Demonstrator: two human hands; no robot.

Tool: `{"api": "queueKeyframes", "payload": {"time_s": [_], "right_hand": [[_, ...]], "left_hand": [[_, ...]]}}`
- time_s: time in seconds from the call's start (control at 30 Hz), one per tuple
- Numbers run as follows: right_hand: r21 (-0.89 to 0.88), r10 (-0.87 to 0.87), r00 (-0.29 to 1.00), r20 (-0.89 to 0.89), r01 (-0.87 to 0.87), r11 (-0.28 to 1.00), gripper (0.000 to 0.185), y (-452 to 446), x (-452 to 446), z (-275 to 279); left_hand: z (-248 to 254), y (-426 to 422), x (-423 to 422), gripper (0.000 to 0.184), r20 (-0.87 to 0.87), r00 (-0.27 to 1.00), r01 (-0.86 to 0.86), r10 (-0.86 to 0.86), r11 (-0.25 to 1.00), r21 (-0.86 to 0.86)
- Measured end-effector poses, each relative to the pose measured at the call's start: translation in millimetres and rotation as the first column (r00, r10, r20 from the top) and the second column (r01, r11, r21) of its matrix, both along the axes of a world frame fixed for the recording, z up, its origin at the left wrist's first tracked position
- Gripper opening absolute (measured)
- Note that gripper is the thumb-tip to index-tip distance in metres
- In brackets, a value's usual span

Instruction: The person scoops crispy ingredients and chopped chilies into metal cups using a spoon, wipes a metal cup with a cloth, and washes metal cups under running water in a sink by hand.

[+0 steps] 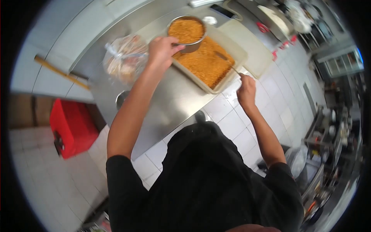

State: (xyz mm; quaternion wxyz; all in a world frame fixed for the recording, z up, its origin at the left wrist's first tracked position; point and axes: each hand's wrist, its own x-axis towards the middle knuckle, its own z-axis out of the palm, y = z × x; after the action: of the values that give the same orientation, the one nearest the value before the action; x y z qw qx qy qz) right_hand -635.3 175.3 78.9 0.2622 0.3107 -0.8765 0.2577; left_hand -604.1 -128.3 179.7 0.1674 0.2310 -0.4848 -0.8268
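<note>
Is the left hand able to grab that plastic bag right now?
Probably not straight away, since the left hand is holding the metal pot. Otherwise the way seems free: the plastic bag lies close by, with nothing visible between.

A black top [210, 181] with short, loose sleeves [123, 176] leaves forearms [133, 106] and hands [161, 51] bare

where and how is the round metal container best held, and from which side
Probably pinched at its near-left rim, coming from the near left, where the left hand is. The round metal container stands open side up, and its thin rim suits pinching; orange filling occupies the inside.
</note>
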Motion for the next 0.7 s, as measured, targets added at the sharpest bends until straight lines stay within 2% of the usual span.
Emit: {"api": "queueKeyframes", "payload": {"time_s": [0.07,0.1,0.13,0.17,0.2,0.23,0.27,0.3,0.33,0.37,0.4,0.5,0.6,0.67,0.7], "right_hand": [[-0.06,-0.072,0.997,-0.024,0.071,0.996,0.047,-0.3,6.8,1.2],[-0.092,-0.058,0.996,0.066,0.064,0.994,0.052,1.8,8.8,-6.2],[-0.09,-0.059,0.997,0.057,0.064,0.994,0.049,3.6,4.3,-35.4],[-0.147,-0.017,0.998,0.055,0.025,0.989,0.046,3.4,1.9,-46.9],[-0.161,-0.053,0.995,0.086,0.066,0.985,0.04,1.5,3.9,-53.1],[-0.245,-0.023,0.983,0.182,0.067,0.967,0.036,0.1,7.6,-35.5],[-0.217,-0.128,0.95,0.285,0.194,0.957,0.043,-2.5,8.3,-29.0],[-0.312,-0.117,0.901,0.418,0.263,0.913,0.04,-3.8,7.3,-23.2],[-0.457,-0.078,0.874,0.48,0.324,0.829,0.03,-11.9,9.2,-22.0],[-0.568,0.034,0.78,0.625,0.425,0.705,0.025,0.5,11.5,-9.6],[-0.646,0.205,0.668,0.716,0.52,0.559,0.021,5.1,21.1,9.1],[-0.736,0.469,0.594,0.654,0.642,0.214,0.017,49.9,43.0,22.3],[-0.721,0.399,0.665,0.631,0.693,-0.014,0.017,123.7,74.3,7.8],[-0.676,0.261,0.658,0.707,0.737,-0.027,0.018,192.6,109.1,-4.2],[-0.653,0.179,0.656,0.733,0.753,-0.084,0.02,229.7,132.1,-11.2]], "left_hand": [[-0.3,-2.4,-0.8,0.01,-0.048,0.998,0.044,-0.045,0.999,-0.021],[-2.5,-3.6,1.9,0.007,-0.069,0.994,0.076,-0.079,0.996,-0.041],[-20.5,-22.0,-5.9,0.007,-0.098,0.976,0.192,-0.194,0.981,-0.028],[-26.2,-27.0,-9.9,0.008,-0.13,0.97,0.206,-0.208,0.978,-0.024],[-21.2,-29.1,-12.7,0.008,-0.001,0.965,0.259,-0.261,0.957,-0.134],[-43.1,-49.3,-20.0,0.009,0.051,0.931,0.302,-0.363,0.681,-0.668],[-14.9,-28.7,-12.1,0.011,0.009,0.966,0.258,-0.26,0.95,-0.175],[-5.2,-22.4,-8.9,0.013,0.042,0.948,0.317,-0.317,0.915,-0.25],[-9.9,-34.7,-6.6,0.014,0.012,0.95,0.292,-0.312,0.874,-0.389],[16.0,-13.6,-3.0,0.015,0.076,0.935,0.356,-0.348,0.911,-0.207],[29.1,-3.9,1.3,0.014,0.089,0.931,0.365,-0.354,0.907,-0.211],[47.4,26.7,7.5,0.01,0.119,0.905,0.426,-0.409,0.868,-0.257],[52.5,79.7,11.0,0.007,0.172,0.86,0.51,-0.48,0.824,-0.247],[49.3,129.5,9.5,0.007,0.181,0.825,0.565,-0.535,0.793,-0.228],[43.0,160.4,11.5,0.007,0.17,0.807,0.59,-0.565,0.777,-0.22]]}}
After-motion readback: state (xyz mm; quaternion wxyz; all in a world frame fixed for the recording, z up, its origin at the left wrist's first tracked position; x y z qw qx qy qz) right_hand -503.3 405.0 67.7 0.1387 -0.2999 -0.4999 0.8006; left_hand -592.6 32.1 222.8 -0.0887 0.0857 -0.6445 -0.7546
